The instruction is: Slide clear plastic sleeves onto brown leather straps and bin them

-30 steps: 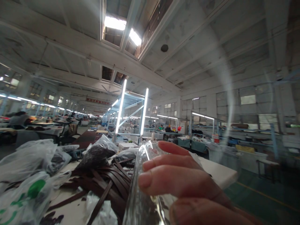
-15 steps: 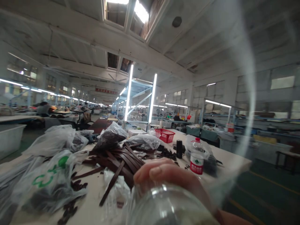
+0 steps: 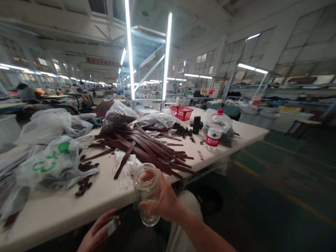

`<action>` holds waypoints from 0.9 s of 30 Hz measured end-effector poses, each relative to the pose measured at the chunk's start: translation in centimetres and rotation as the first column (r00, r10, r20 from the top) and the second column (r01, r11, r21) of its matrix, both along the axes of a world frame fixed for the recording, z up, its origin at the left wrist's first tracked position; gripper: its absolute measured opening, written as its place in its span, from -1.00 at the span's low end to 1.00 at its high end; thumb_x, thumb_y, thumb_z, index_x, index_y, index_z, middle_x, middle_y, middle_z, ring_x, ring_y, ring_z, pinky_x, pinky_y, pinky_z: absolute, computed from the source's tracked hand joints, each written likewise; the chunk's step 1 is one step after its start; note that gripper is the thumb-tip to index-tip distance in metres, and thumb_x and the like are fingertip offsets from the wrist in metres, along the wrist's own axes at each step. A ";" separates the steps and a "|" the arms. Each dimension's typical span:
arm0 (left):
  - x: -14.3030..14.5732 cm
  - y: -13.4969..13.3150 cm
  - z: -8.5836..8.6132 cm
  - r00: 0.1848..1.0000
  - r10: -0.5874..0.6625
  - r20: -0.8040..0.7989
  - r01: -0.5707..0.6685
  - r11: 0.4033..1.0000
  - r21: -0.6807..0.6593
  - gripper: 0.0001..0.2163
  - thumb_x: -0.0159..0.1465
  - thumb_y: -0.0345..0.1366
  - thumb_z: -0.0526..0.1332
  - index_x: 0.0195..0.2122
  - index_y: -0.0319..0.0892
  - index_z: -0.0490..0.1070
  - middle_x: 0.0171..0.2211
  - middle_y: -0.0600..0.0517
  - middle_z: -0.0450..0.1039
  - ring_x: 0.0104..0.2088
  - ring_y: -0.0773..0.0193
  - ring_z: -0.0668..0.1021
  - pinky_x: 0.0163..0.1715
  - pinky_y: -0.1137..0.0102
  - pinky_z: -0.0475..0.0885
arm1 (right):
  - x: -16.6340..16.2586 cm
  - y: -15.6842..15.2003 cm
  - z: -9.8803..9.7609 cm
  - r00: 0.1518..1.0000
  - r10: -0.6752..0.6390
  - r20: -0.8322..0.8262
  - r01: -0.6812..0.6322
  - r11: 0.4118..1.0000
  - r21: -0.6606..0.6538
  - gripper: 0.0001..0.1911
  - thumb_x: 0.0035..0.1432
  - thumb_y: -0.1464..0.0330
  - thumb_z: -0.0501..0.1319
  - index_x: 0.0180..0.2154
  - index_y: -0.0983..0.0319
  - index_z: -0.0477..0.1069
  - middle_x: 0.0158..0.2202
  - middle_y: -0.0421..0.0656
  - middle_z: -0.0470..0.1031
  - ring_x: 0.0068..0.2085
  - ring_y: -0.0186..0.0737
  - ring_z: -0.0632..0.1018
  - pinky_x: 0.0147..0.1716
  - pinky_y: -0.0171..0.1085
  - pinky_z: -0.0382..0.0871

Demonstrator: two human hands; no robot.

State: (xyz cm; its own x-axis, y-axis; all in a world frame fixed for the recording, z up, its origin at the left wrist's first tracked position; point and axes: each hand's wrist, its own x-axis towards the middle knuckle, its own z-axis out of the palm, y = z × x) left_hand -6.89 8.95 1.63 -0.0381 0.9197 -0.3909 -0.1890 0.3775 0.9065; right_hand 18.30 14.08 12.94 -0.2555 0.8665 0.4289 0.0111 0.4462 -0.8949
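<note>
My right hand is wrapped round a clear glass jar with an open mouth, held upright in front of the white table's front edge. My left hand is low at the bottom of the view, its fingers closed on a small flat dark object that I cannot make out. Just beyond the jar a pile of dark brown leather straps lies spread on the table.
Several plastic bags lie on the table's left. Further right stand a water bottle with a red cap, a black cylinder and a red basket. Small dark rings lie scattered. Green floor lies to the right. People work at far tables.
The jar has come down from close in front of the camera to chest height by the table edge. The view has tipped down from the ceiling, and my left hand has come into view.
</note>
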 end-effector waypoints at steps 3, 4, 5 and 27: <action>0.7 0.8 0.5 0.996 0.043 0.076 -0.049 0.996 0.077 -0.30 -0.10 0.06 0.46 0.04 -0.15 0.41 -0.05 -0.15 0.54 0.00 -0.10 0.56 -0.04 0.20 0.51 | -1.1 0.4 -5.4 0.988 0.070 -0.139 -0.098 0.975 -0.199 -0.27 -0.22 0.26 0.46 0.02 0.18 0.26 -0.04 -0.10 0.48 -0.04 -0.11 0.51 -0.04 -0.15 0.42; 0.8 1.1 0.6 0.995 0.044 0.090 -0.053 0.993 0.105 -0.32 -0.08 0.03 0.46 0.04 -0.16 0.41 -0.05 -0.15 0.54 -0.03 -0.07 0.57 -0.09 0.25 0.52 | -1.5 0.4 -6.9 0.983 0.084 -0.163 -0.124 0.959 -0.255 -0.27 -0.21 0.25 0.46 0.02 0.17 0.26 -0.04 -0.09 0.48 -0.02 -0.10 0.51 -0.04 -0.14 0.42; 0.9 1.4 0.7 0.994 0.033 0.107 -0.047 0.991 0.122 -0.34 -0.08 -0.01 0.47 0.03 -0.17 0.43 -0.06 -0.15 0.53 -0.05 -0.03 0.58 -0.12 0.29 0.53 | -2.0 0.3 -8.2 0.978 0.099 -0.182 -0.152 0.940 -0.306 -0.28 -0.20 0.25 0.46 0.01 0.17 0.26 -0.04 -0.10 0.48 -0.02 -0.10 0.51 -0.03 -0.13 0.42; 1.2 2.4 -1.2 0.973 0.031 0.230 -0.092 0.960 0.263 -0.38 -0.01 -0.03 0.44 0.05 -0.17 0.41 -0.09 -0.08 0.51 -0.11 0.13 0.56 -0.12 0.35 0.47 | -3.3 -0.7 -14.7 0.887 0.403 -0.225 -0.460 0.732 -0.503 -0.31 -0.14 0.30 0.45 0.03 0.26 0.26 0.00 -0.07 0.46 0.02 -0.11 0.48 0.07 -0.11 0.32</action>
State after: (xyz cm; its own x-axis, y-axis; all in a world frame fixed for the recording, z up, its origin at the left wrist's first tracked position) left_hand -5.66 11.33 0.43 -0.0390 0.9904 -0.1330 -0.4116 0.1054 0.9053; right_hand 14.97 13.37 -1.79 -0.6416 0.7668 -0.0204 -0.1613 -0.1608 -0.9737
